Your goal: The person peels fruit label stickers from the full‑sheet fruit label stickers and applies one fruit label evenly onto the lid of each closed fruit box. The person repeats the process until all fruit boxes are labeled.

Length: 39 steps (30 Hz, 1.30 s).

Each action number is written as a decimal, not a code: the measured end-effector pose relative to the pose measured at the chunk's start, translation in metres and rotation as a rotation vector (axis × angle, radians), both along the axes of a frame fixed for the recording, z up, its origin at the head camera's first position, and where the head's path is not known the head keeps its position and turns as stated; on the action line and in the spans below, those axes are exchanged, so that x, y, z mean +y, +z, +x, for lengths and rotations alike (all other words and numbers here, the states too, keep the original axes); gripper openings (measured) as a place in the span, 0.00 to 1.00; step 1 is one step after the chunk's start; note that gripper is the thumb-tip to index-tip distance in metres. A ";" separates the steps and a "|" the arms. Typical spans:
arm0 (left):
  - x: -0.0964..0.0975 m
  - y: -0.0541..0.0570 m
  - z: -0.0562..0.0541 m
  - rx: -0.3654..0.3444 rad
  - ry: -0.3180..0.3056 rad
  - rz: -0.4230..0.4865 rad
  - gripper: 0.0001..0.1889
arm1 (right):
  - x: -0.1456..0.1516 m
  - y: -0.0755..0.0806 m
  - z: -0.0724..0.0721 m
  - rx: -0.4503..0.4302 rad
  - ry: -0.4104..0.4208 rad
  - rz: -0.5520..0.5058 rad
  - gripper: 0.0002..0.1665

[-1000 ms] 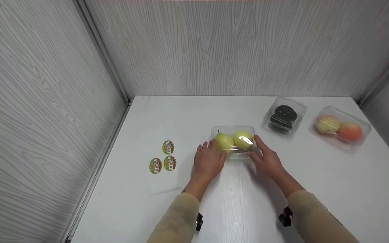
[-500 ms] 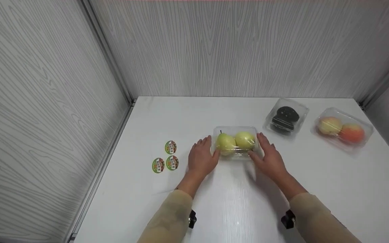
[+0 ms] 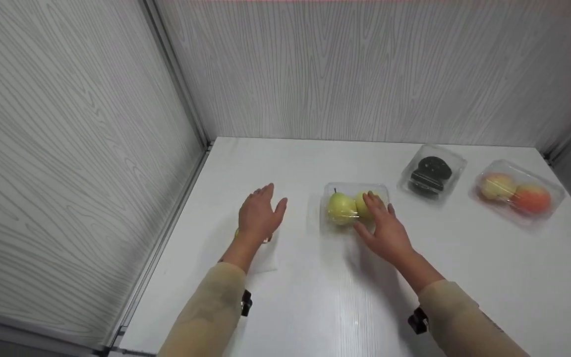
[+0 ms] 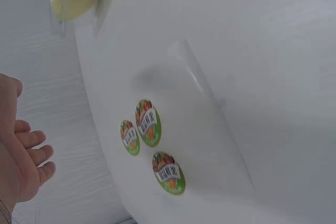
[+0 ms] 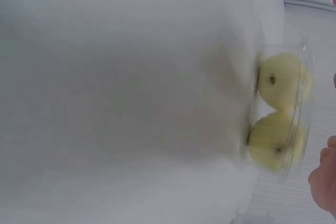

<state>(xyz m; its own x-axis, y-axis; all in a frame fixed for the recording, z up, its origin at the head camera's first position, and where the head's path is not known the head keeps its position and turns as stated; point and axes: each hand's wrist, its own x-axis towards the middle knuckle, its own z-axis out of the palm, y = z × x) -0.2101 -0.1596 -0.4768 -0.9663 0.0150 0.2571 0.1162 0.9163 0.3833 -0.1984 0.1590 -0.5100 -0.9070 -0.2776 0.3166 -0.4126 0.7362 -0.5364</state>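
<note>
A clear plastic clamshell box [image 3: 326, 218] with two yellow-green pears [image 3: 341, 207] stands on the white table. My right hand [image 3: 388, 235] overlaps the box's right end in the head view, fingers straight and holding nothing. Left of the box, my left hand [image 3: 257, 213] hovers with relaxed, extended fingers and an empty palm. Beneath it lie three round fruit-print stickers [image 4: 148, 123], mostly hidden by the hand in the head view but plain in the left wrist view. They sit by a thin sheet whose edge [image 4: 195, 74] curls up.
At the back right stands a clear box [image 3: 458, 166] with dark fruits [image 3: 434, 168]. Farther right, another clear box [image 3: 555, 191] contains a yellowish fruit [image 3: 497, 186] and an orange-red one [image 3: 532, 199]. Wood-grain panels [image 3: 345, 74] border the table at the back and sides.
My left hand has left the pear box and moved left over the stickers. The right hand has shifted from the box's right side to over its right end. The view has turned slightly left.
</note>
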 end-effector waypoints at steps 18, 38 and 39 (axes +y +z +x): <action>-0.073 -0.004 -0.018 -0.316 -0.038 0.003 0.34 | -0.098 -0.004 0.021 0.025 0.326 0.212 0.42; -0.098 -0.023 -0.028 -0.461 -0.022 -0.030 0.32 | -0.156 -0.031 0.043 -0.060 0.546 0.426 0.39; -0.099 -0.025 -0.028 -0.462 -0.023 -0.032 0.32 | -0.157 -0.033 0.044 -0.061 0.549 0.429 0.38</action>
<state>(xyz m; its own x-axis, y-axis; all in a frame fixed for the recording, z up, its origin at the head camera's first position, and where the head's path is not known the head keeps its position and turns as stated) -0.2383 -0.2584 -0.5017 -0.9788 0.0384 -0.2010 -0.0399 0.9276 0.3715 -0.1540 0.0017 -0.5430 -0.6126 -0.7899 0.0294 -0.7639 0.5820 -0.2789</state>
